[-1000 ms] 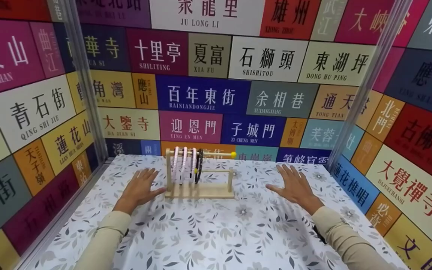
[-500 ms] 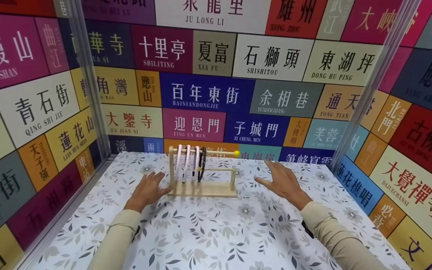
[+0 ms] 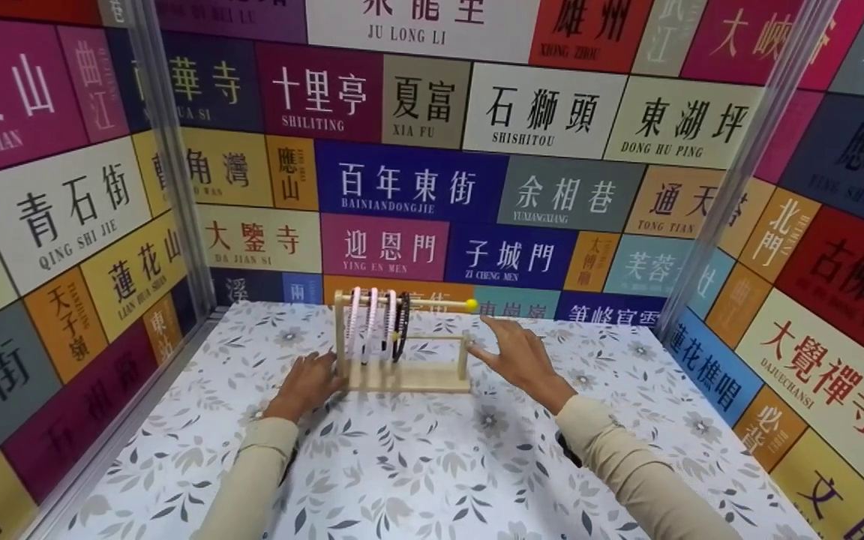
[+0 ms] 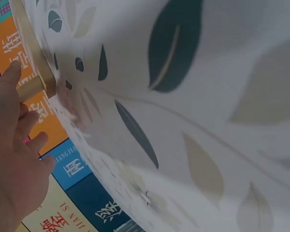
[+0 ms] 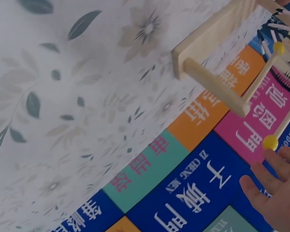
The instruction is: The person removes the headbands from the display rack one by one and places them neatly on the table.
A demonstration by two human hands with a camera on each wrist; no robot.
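A wooden stand (image 3: pixel 417 376) is on the table with two horizontal rods, one above the other. Several pale pink headbands (image 3: pixel 373 322) and a black headband (image 3: pixel 403 330) hang on its upper rod, toward the left post. My left hand (image 3: pixel 306 385) is at that post, thumb on one side and fingers on the other, gripping it. On the right, my right hand (image 3: pixel 526 364) reaches in with extended, spread fingers. Its fingertips come close to the yellow ball (image 5: pixel 270 142) that caps the upper rod. A second yellow ball (image 5: pixel 279 48) tips the lower rod.
A white cloth (image 3: pixel 417 465) with grey leaves and flowers covers the table. Behind it and at both sides stand panels of coloured name signs (image 3: pixel 409 184). Clear upright strips (image 3: pixel 732 172) mark the corners.
My right hand has moved left, to the free end of the stand's upper rod. My left hand has closed in around the left post. The headbands stay where they were.
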